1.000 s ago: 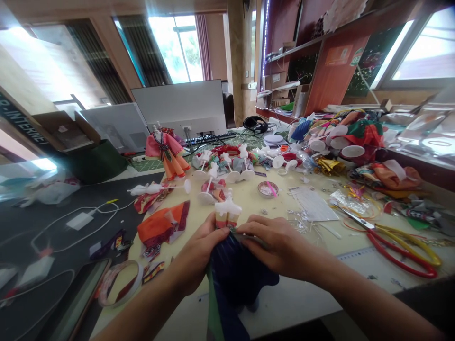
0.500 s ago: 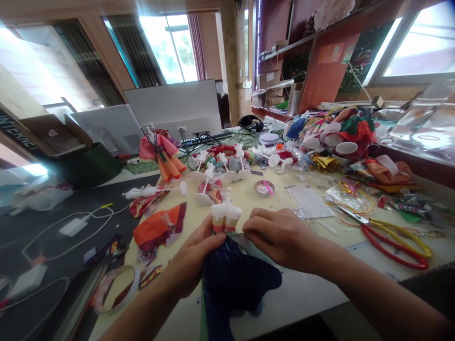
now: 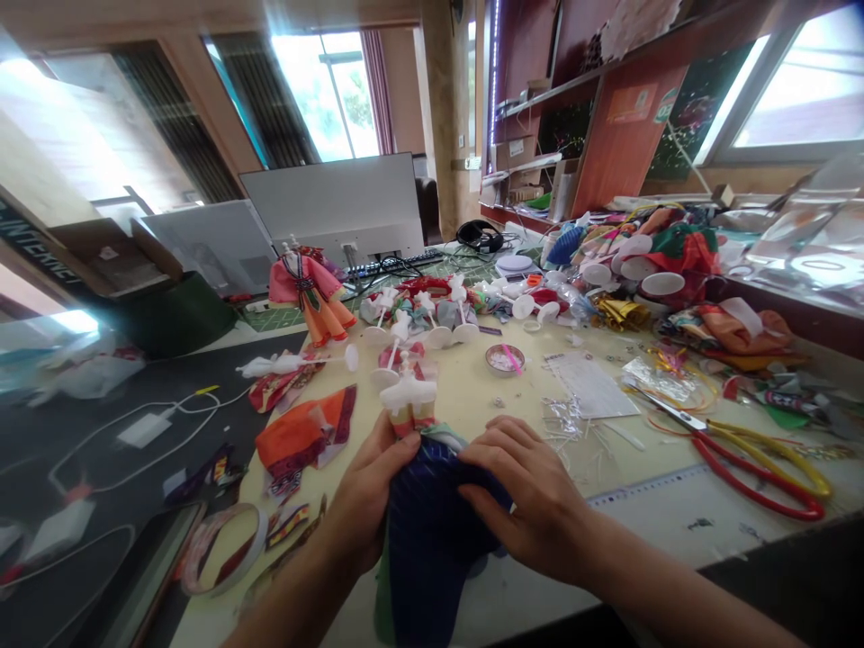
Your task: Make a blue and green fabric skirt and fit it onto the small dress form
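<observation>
A small white mannequin [image 3: 409,394], with a yellow and red band round its chest, stands upright in my left hand [image 3: 378,463]. My left fingers and thumb are closed round its body, at the top of a navy blue skirt [image 3: 432,531]. The skirt hangs down towards the table's front edge, with green cloth [image 3: 383,585] showing along its left side. My right hand [image 3: 523,495] has its curled fingers and thumb on the skirt's right side, gripping the cloth. A strip of pale green fabric [image 3: 442,436] shows between the hands at the waist.
Scissors with red and yellow handles [image 3: 756,463] lie at the right, by a ruler [image 3: 648,486]. Behind the hands are a small bowl [image 3: 503,360] and several white mannequins [image 3: 398,333]. Orange cloth [image 3: 303,432] and a tape roll [image 3: 226,549] lie at the left.
My right hand has moved from a pinch at the waist to the skirt's right side, drawing the navy cloth in. The mannequin has shifted slightly left.
</observation>
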A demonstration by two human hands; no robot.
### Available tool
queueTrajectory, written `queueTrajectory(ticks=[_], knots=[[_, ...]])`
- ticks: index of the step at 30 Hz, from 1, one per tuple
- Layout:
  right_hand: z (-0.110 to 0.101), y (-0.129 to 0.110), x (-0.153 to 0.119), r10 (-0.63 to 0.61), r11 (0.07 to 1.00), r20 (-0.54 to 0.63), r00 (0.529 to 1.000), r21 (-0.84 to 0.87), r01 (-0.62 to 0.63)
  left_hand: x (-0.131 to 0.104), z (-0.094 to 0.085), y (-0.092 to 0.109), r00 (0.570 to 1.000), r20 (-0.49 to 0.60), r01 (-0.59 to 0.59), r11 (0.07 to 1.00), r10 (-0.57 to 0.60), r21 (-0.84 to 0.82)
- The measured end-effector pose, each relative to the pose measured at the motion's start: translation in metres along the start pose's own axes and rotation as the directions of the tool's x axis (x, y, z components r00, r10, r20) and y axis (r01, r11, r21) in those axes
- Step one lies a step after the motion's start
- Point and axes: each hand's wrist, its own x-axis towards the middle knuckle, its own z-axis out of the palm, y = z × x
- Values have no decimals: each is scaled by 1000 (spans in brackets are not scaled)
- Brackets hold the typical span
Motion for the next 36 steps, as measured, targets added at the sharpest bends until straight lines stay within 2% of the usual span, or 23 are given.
queueTrajectory(ticks=[3,9,16,21,29,33,36], knots=[[7,-3,-5,-11,999,-43,999,29,12,0,-2,-4,999,-29,-37,999,36,-22],[9,-13,-6,-111,993,-105,988,16,113,1,-2,-7,987,-119,-110,993,104,-51],[16,-21,-9,-194,980,-18,981,-55,193,2,1,-15,973,-171,-167,983,152,-76],[21,-27,-6,-235,969,15,972,-79,236,2,2,-20,968,-187,-177,984,168,-29],[28,-24,-5,-177,977,136,975,-95,191,-1,-3,-30,975,-201,-115,990,96,-87],[30,-25,-4,-205,969,114,972,-118,218,-7,-2,-32,980,-155,-118,993,121,27],[29,-28,-3,-235,964,122,964,-95,247,-8,-2,-32,971,-179,-137,983,159,126]])
